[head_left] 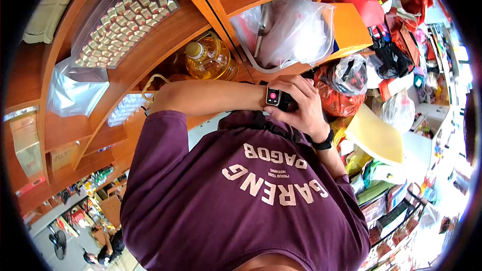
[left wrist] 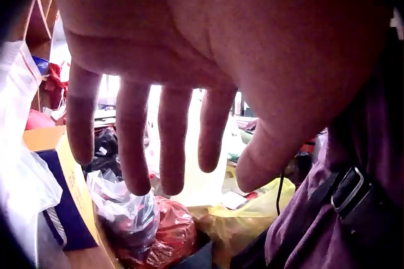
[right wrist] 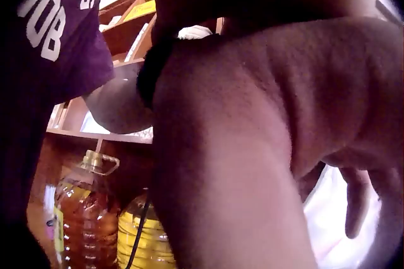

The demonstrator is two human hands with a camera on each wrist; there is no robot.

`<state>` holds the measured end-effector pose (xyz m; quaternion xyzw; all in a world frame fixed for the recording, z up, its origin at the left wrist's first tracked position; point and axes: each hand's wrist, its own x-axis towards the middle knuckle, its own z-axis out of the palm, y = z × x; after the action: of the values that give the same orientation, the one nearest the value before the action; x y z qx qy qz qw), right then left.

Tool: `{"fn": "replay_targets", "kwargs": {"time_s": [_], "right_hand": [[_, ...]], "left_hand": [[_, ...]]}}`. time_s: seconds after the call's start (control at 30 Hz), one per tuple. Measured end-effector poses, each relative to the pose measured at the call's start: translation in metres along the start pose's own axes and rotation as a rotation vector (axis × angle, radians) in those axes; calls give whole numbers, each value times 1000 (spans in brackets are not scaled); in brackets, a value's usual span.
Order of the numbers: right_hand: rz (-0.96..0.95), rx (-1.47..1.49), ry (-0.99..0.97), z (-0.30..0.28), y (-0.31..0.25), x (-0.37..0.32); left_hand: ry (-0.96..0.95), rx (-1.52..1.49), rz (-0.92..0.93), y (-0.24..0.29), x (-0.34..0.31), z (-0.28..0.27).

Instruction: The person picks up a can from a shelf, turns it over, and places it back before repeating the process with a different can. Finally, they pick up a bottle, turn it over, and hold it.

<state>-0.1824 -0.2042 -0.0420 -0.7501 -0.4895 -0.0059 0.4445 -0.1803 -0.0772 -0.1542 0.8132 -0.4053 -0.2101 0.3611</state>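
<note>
A smartwatch (head_left: 272,96) with a lit screen sits on the left wrist, in front of the chest. My right hand (head_left: 304,108) grips the watch and wrist, thumb on the near side and fingers curled over the far side; a black band (head_left: 325,141) circles the right wrist. Behind it, the left hand is mostly hidden in the head view. In the left wrist view the left hand (left wrist: 208,80) is spread with its fingers extended, holding nothing. The right hand (right wrist: 233,124) fills much of the right wrist view, its fingertips not clearly visible.
Wooden shelves (head_left: 135,83) hold an oil bottle (head_left: 208,57) and a tray of small packs (head_left: 125,25). Plastic bags (head_left: 296,32) and an orange box (head_left: 351,27) stand ahead. Bagged goods crowd the right side. Another person (head_left: 113,251) is at the lower left.
</note>
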Motion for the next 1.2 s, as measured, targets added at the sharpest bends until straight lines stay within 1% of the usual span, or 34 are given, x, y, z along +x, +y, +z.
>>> {"fn": "replay_targets", "kwargs": {"time_s": [0.27, 0.4, 0.57, 0.63, 0.7, 0.73, 0.77, 0.8, 0.83, 0.87, 0.9, 0.93, 0.97, 1.0, 1.03, 1.07, 1.13, 1.17, 1.2], "right_hand": [[-110, 52, -21, -50, 46, 12], [-106, 94, -38, -66, 66, 12], [-132, 121, -79, -88, 83, 13], [-113, 153, -143, -100, 92, 10], [-90, 270, -142, -107, 111, 7], [-74, 313, -122, -115, 116, 8], [-19, 346, -109, -123, 126, 7], [18, 388, -67, -131, 134, 10], [55, 434, -31, -137, 141, 13], [208, 560, 10, -141, 149, 13], [216, 570, 71, -143, 162, 20], [224, 599, 104, -147, 172, 28], [231, 629, 134, -152, 181, 39], [225, 637, 178, -156, 188, 51], [215, 578, 178, -162, 194, 63], [148, 548, 190, -168, 199, 78], [24, 481, 205, -179, 217, 113], [76, 362, 290, -183, 229, 130], [67, 360, 358, -189, 242, 152]], "left_hand": [[75, 19, -104, -6, 39, -19], [100, 17, -138, -9, 58, -26], [184, 26, -152, -15, 84, -34], [280, 3, -133, -20, 96, -32], [545, -292, -43, -29, 113, -19], [745, -573, 83, -31, 120, -3], [809, -661, 142, -26, 125, -2], [850, -678, 182, -18, 128, -3], [839, -665, 196, -10, 130, -19], [645, -273, 63, 14, 128, -41], [448, 118, -68, 39, 124, -63], [442, 99, -225, 63, 120, -76], [454, 113, -220, 65, 117, -75], [499, -7, -277, 66, 113, -75], [547, -130, -332, 66, 110, -72], [621, -178, -349, 65, 105, -66], [688, -186, -372, 70, 94, -65], [733, -206, -399, 73, 89, -64], [795, -294, -444, 79, 83, -62]]}}
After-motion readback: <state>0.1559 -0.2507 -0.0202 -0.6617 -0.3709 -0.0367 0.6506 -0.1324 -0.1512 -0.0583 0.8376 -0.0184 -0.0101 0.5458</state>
